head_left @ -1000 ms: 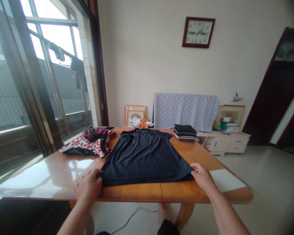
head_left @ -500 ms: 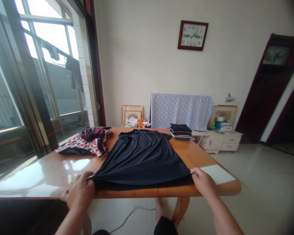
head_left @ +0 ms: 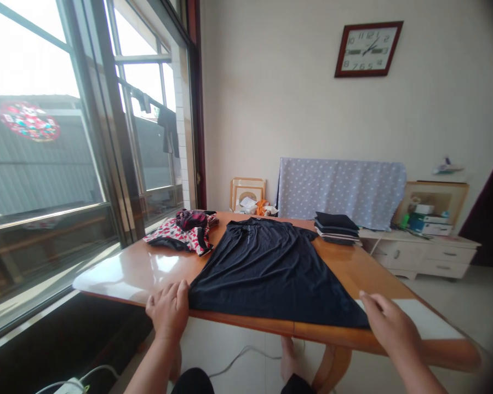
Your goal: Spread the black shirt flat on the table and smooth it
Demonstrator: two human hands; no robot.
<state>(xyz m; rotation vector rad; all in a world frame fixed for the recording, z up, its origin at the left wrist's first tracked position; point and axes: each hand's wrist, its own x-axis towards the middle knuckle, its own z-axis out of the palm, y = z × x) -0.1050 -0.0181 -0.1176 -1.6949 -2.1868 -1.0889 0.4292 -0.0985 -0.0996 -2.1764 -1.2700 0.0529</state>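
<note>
In the head view, a black T-shirt (head_left: 271, 279) lies spread flat and face up on the wooden bench (head_left: 119, 282), its collar towards the far edge and its hem along the near edge. The work in hand is smoothing or setting the shirt out at its hem. The left hand (head_left: 168, 309) sits at the near left corner of the shirt, its fingers open and spread, touching the cloth with no visible pinch. The right hand (head_left: 390, 328) is open too, its fingers just beside the near right corner and gripping nothing.

Towards the far left corner lies a heap of red-and-white patterned cloth (head_left: 176, 235) with a dark purple garment on top. A stack of folded dark garments (head_left: 337, 228) sits near the far right corner, and a white sheet (head_left: 423, 317) lies at the near right corner.
</note>
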